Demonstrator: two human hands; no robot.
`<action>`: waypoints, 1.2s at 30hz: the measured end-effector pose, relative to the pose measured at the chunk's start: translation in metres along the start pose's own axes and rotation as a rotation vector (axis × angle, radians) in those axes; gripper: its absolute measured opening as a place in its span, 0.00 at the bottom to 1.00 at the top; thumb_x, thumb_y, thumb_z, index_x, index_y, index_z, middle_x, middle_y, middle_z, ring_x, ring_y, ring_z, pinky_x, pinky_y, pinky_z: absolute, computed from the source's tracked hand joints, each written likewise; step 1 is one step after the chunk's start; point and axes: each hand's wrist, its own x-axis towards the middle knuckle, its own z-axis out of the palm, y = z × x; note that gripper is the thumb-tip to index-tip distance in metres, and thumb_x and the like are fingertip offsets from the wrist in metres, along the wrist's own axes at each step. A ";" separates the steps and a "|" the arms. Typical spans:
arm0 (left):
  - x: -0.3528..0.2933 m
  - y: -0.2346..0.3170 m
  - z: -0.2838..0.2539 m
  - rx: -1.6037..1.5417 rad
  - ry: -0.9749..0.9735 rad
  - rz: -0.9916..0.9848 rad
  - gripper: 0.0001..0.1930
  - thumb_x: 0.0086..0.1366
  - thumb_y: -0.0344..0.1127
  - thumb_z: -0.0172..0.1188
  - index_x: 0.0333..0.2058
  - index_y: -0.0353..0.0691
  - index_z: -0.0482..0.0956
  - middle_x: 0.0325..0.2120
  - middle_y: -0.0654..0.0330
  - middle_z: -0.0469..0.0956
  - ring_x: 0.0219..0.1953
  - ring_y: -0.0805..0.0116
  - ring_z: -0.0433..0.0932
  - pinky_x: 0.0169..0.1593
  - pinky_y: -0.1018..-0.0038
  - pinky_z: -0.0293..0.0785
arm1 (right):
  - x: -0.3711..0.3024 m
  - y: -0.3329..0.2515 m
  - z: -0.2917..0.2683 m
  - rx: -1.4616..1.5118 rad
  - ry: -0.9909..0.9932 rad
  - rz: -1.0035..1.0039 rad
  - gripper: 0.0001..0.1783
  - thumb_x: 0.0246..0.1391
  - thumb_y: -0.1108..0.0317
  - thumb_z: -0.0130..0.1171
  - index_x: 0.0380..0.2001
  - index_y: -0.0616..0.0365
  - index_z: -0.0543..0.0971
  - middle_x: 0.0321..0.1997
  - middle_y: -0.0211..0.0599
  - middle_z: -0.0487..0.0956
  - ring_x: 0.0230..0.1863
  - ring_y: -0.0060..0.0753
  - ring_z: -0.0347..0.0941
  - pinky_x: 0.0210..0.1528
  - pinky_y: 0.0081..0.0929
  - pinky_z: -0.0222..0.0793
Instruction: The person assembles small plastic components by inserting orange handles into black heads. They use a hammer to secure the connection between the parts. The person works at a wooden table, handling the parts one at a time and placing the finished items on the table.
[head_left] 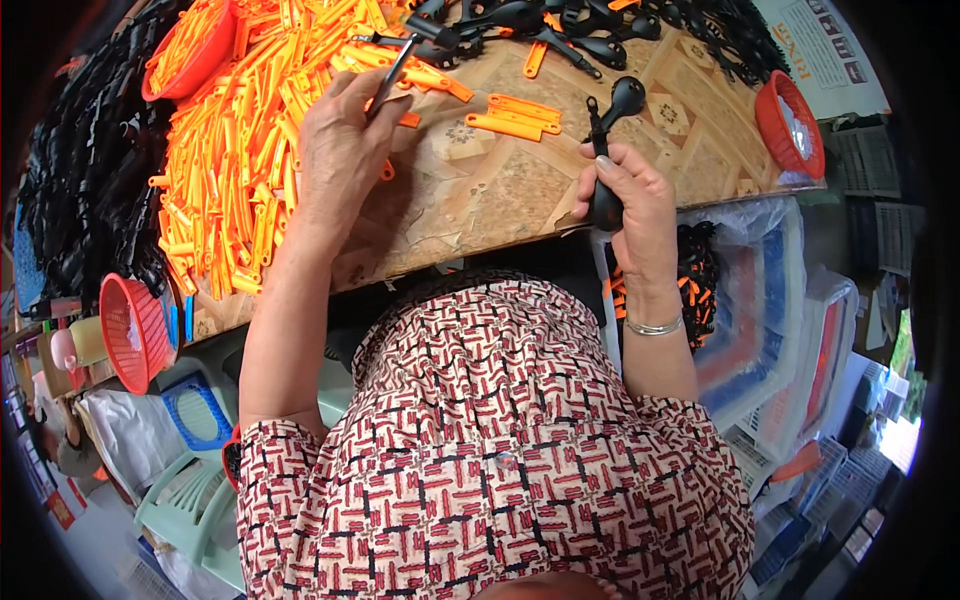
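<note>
My left hand is closed around a small hammer with a thin shaft and a dark head. It is over the edge of a big heap of orange plastic handles. In my right hand, near the table's front edge, is a black plastic spoon. A rounded black end also shows below my thumb; whether it belongs to the same piece I cannot tell. Between my hands a few orange handles lie side by side on the table.
Black plastic parts pile up at the far left and back. Red baskets stand at the back left, left edge and right edge. Beside my right arm, below the table, a clear plastic-lined bin holds black and orange pieces.
</note>
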 end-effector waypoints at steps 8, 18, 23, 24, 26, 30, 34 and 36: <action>0.000 0.001 0.000 0.144 -0.003 0.061 0.13 0.65 0.35 0.67 0.46 0.36 0.83 0.39 0.56 0.80 0.35 0.60 0.82 0.41 0.69 0.76 | -0.008 0.008 0.012 -0.194 -0.001 -0.062 0.10 0.70 0.70 0.54 0.45 0.66 0.80 0.29 0.30 0.79 0.28 0.19 0.76 0.34 0.17 0.74; 0.016 0.015 0.034 0.367 -0.078 0.364 0.08 0.60 0.33 0.67 0.39 0.45 0.82 0.39 0.63 0.78 0.41 0.57 0.79 0.43 0.61 0.81 | -0.008 0.012 0.011 -0.191 -0.003 -0.045 0.11 0.71 0.70 0.54 0.50 0.63 0.80 0.30 0.30 0.79 0.29 0.19 0.76 0.34 0.17 0.75; -0.011 0.019 0.023 0.033 -0.090 0.308 0.14 0.62 0.28 0.66 0.47 0.45 0.84 0.42 0.62 0.82 0.42 0.62 0.83 0.42 0.68 0.80 | -0.008 0.014 0.009 -0.201 -0.010 -0.034 0.12 0.71 0.69 0.54 0.51 0.63 0.80 0.30 0.30 0.79 0.28 0.19 0.76 0.34 0.18 0.76; -0.011 0.013 0.017 -0.005 -0.063 0.235 0.14 0.63 0.28 0.65 0.47 0.45 0.84 0.41 0.61 0.82 0.41 0.64 0.83 0.42 0.69 0.79 | -0.008 0.013 0.010 -0.198 -0.013 -0.028 0.12 0.71 0.69 0.54 0.51 0.63 0.80 0.30 0.30 0.79 0.28 0.19 0.76 0.34 0.18 0.76; -0.003 -0.004 0.000 -0.082 -0.009 0.085 0.13 0.65 0.28 0.64 0.48 0.44 0.84 0.38 0.60 0.84 0.38 0.69 0.84 0.43 0.71 0.78 | -0.008 0.010 0.011 -0.210 -0.018 -0.029 0.12 0.71 0.69 0.54 0.51 0.63 0.80 0.30 0.30 0.79 0.28 0.19 0.77 0.34 0.18 0.76; 0.031 -0.041 -0.036 -0.070 0.047 -0.211 0.15 0.68 0.38 0.63 0.50 0.42 0.83 0.30 0.55 0.85 0.35 0.68 0.84 0.41 0.69 0.78 | -0.006 0.012 0.010 -0.239 -0.022 -0.068 0.12 0.71 0.69 0.54 0.51 0.63 0.80 0.30 0.30 0.79 0.28 0.20 0.77 0.34 0.18 0.75; 0.043 -0.045 -0.038 0.279 -0.220 -0.204 0.17 0.68 0.43 0.63 0.50 0.38 0.82 0.30 0.55 0.84 0.34 0.63 0.83 0.39 0.67 0.75 | -0.005 0.015 0.009 -0.248 -0.010 -0.087 0.12 0.71 0.69 0.54 0.51 0.62 0.80 0.30 0.30 0.79 0.28 0.19 0.77 0.34 0.18 0.75; 0.033 -0.045 -0.026 -0.049 -0.224 -0.149 0.20 0.68 0.45 0.66 0.54 0.42 0.81 0.31 0.62 0.81 0.34 0.72 0.78 0.39 0.70 0.74 | -0.005 0.015 0.009 -0.236 -0.013 -0.086 0.12 0.71 0.69 0.54 0.51 0.62 0.80 0.30 0.30 0.79 0.28 0.19 0.77 0.34 0.18 0.76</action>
